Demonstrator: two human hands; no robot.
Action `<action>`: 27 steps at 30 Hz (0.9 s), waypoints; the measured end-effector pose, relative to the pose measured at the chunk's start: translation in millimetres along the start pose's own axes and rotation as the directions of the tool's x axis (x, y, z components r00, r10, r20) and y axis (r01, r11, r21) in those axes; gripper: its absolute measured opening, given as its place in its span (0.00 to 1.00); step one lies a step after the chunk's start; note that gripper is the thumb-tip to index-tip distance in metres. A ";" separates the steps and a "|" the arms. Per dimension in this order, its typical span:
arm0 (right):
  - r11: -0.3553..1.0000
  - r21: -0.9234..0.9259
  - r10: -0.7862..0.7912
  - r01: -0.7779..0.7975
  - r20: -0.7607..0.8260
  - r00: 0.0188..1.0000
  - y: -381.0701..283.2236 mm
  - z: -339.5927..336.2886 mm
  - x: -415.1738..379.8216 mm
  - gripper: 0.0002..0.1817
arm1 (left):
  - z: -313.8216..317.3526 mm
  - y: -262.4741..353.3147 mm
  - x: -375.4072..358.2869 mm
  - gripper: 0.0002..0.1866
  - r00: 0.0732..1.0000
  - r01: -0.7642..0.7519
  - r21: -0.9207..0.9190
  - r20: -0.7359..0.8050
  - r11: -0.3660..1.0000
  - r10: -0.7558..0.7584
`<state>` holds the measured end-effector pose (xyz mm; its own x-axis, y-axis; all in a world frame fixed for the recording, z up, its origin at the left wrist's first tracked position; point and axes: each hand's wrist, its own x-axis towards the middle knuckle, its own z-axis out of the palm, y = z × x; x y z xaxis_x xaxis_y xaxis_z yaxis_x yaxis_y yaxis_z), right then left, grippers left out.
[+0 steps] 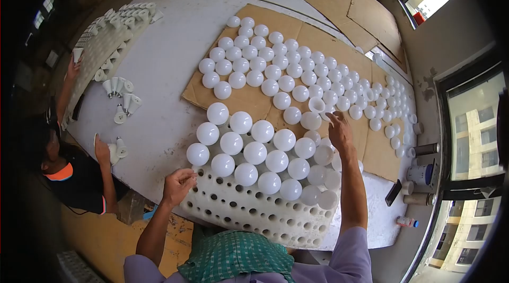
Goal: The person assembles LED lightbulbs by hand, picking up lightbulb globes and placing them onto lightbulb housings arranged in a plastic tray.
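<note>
White foam makes up the tray (pixel 254 214), and round holes are cut all over it. Many white bulbs (pixel 255 152) are already stood in the holes, row after row.

The right hand (pixel 340 133) is stretched out past the far end of the tray, with the fingers spread apart and nothing gripped in them. Just beyond its fingertips an open bulb cover (pixel 317 105) is lying on the brown cardboard (pixel 249 100), mouth up, and more loose bulbs (pixel 289 65) are spread out farther away from the hand.

The left hand (pixel 177 185) is curled loosely at the near corner of the tray, with its fingertips bunched together. Whether something small is pinched there cannot be told. The closest bulb in the tray is just to the right of this hand.

To do this well, each bulb should probably be picked up softly by its round top and pushed straight down into an empty hole, so that the foam is not torn.

Far off to the left, another person's hand (pixel 102 150) is seen beside some bulb bases (pixel 121 100).
</note>
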<state>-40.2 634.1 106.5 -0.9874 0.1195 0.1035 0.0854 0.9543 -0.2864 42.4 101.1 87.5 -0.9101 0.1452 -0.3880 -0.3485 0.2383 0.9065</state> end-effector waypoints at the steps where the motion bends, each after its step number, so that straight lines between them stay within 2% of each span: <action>1: 0.998 -0.064 -0.001 0.006 0.075 0.997 2.8 4.5 17.8 0.23 | -14.4 -6.5 3.9 0.15 0.998 0.009 0.010 -0.070 1.000 -0.008; 2: 0.985 -0.148 -0.076 0.084 0.059 0.995 6.4 14.1 31.9 0.26 | -28.9 -7.3 8.3 0.16 0.987 -0.004 -0.017 -0.162 1.000 0.001; 3: 0.995 -0.088 -0.022 0.035 0.135 0.991 4.3 17.4 44.1 0.25 | -45.2 -7.3 11.9 0.16 0.967 -0.019 -0.040 -0.256 0.999 0.009; 4: 0.984 -0.136 -0.099 0.113 0.109 0.989 24.7 35.6 54.9 0.19 | -61.6 -6.4 17.1 0.16 0.933 0.009 0.033 -0.359 0.999 0.004; 5: 0.989 -0.069 -0.124 0.129 0.077 0.989 38.6 47.8 61.9 0.14 | -77.9 -6.2 24.9 0.16 0.895 0.048 0.100 -0.447 0.994 0.002; 6: 0.994 -0.039 -0.100 0.103 0.086 0.991 40.3 49.3 65.2 0.13 | -95.4 -11.2 34.9 0.18 0.855 0.050 0.177 -0.516 0.983 0.049; 7: 0.986 -0.096 -0.132 0.134 0.029 0.991 22.2 37.1 61.3 0.11 | -111.5 -17.0 47.0 0.20 0.821 0.057 0.252 -0.563 0.966 0.099; 8: 1.000 0.011 -0.017 0.017 0.013 1.000 10.4 29.8 56.4 0.08 | -127.4 -19.6 60.1 0.22 0.785 0.077 0.318 -0.604 0.945 0.139; 10: 0.987 0.019 -0.157 0.161 -0.133 0.979 29.3 25.1 40.2 0.08 | -164.9 -32.4 93.1 0.26 0.732 0.152 0.481 -0.642 0.863 0.229; 11: 0.891 0.445 0.106 -0.092 -0.007 0.994 13.6 4.4 23.3 0.08 | -185.8 -42.0 111.2 0.28 0.717 0.205 0.573 -0.640 0.794 0.277; 12: 0.691 0.689 0.183 -0.220 0.128 0.975 9.1 -10.9 2.6 0.13 | -205.4 -45.8 127.7 0.28 0.718 0.207 0.574 -0.639 0.792 0.276; 13: 0.694 0.691 0.171 -0.204 0.117 0.978 -4.8 -31.9 -20.4 0.19 | -222.6 -48.7 142.2 0.29 0.718 0.328 0.617 -0.655 0.716 0.236; 14: 0.752 0.623 0.157 -0.217 0.150 0.976 -4.5 -51.4 -45.4 0.24 | -233.4 -50.4 151.5 0.30 0.713 0.440 0.648 -0.673 0.622 0.197; 15: 0.777 0.605 0.138 -0.174 0.106 0.985 -14.8 -67.2 -70.7 0.28 | -234.5 -46.4 151.7 0.30 0.716 0.443 0.645 -0.672 0.622 0.187; 16: 0.802 0.583 0.113 -0.130 0.065 0.991 -29.8 -82.8 -95.9 0.33 | -230.5 -37.9 146.5 0.32 0.665 0.580 0.675 -0.716 0.456 0.214; 17: 0.890 0.417 0.151 -0.182 0.107 0.983 -42.6 -99.0 -121.0 0.44 | -227.5 -34.3 143.3 0.33 0.617 0.694 0.667 -0.745 0.270 0.255; 18: 0.789 0.570 0.185 -0.232 0.140 0.973 -55.7 -101.8 -147.7 0.46 | -233.5 -44.1 143.0 0.33 0.637 0.670 0.645 -0.754 0.367 0.161; 19: 0.727 0.649 0.180 -0.224 0.134 0.974 -64.2 -100.8 -173.2 0.44 | -235.6 -52.5 139.4 0.33 0.643 0.668 0.648 -0.750 0.365 0.156; 20: 0.909 0.397 -0.009 -0.125 0.318 0.948 -72.9 -117.1 -189.8 0.37 | -236.4 -58.8 135.3 0.32 0.685 0.669 0.634 -0.728 0.388 0.010; 21: 0.894 0.429 -0.018 -0.132 0.329 0.944 -94.7 -114.7 -200.9 0.37 | -235.4 -60.3 132.0 0.30 0.715 0.670 0.619 -0.687 0.409 -0.131; 22: 0.873 0.432 0.044 -0.227 0.393 0.918 -124.1 -115.1 -204.1 0.38 | -230.1 -55.8 127.5 0.30 0.721 0.664 0.627 -0.682 0.408 -0.126; 23: 0.854 0.465 0.011 -0.233 0.433 0.902 -134.8 -107.4 -213.7 0.38 | -222.0 -47.8 121.3 0.28 0.725 0.654 0.611 -0.675 0.447 -0.139; 24: 0.910 0.408 -0.127 -0.069 0.434 0.892 -145.6 -100.5 -217.0 0.39 | -215.9 -43.4 115.0 0.25 0.729 0.643 0.591 -0.668 0.486 -0.152; 25: 0.941 0.301 -0.046 -0.153 0.561 0.826 -153.7 -92.2 -224.3 0.38 | -214.1 -52.1 113.0 0.25 0.733 0.638 0.596 -0.664 0.488 -0.148; 27: 0.991 0.117 -0.119 0.062 0.586 0.801 -138.6 -50.8 -245.0 0.39 | -211.6 -75.1 111.0 0.20 0.837 0.503 0.593 -0.515 0.629 -0.184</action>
<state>196.6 486.5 169.3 -0.8794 -0.1788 -0.4413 0.0078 0.9213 -0.3889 -79.9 -103.9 11.5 -0.8131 -0.4166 -0.4065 -0.5441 0.7921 0.2767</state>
